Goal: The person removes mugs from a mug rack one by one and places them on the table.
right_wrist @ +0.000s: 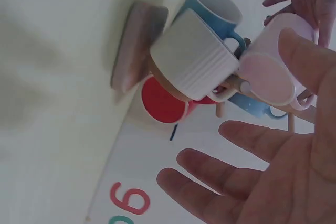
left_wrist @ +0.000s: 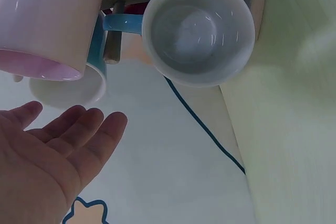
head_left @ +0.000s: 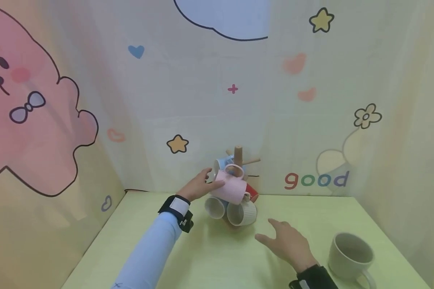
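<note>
A wooden mug tree (head_left: 238, 154) stands at the back of the table, hung with several mugs. Nearest the front is a pink mug (head_left: 230, 187), tilted on the tree with its handle up. My left hand (head_left: 198, 185) is at its left side, fingers spread and holding nothing; the left wrist view shows the relaxed fingers (left_wrist: 105, 137) below the pink mug's rim. Lower down hang a blue mug (left_wrist: 198, 32) and a white ribbed mug (right_wrist: 194, 56), with a red mug (right_wrist: 163, 99) behind. My right hand (head_left: 287, 243) hovers right of the tree, fingers extended, gripping nothing.
At the table's front right a white mug (head_left: 351, 257) stands upright, just right of my right wrist. The pale green table (head_left: 188, 257) meets a printed curtain (head_left: 202, 100) at the back. Another blue mug (head_left: 220, 163) hangs high on the tree.
</note>
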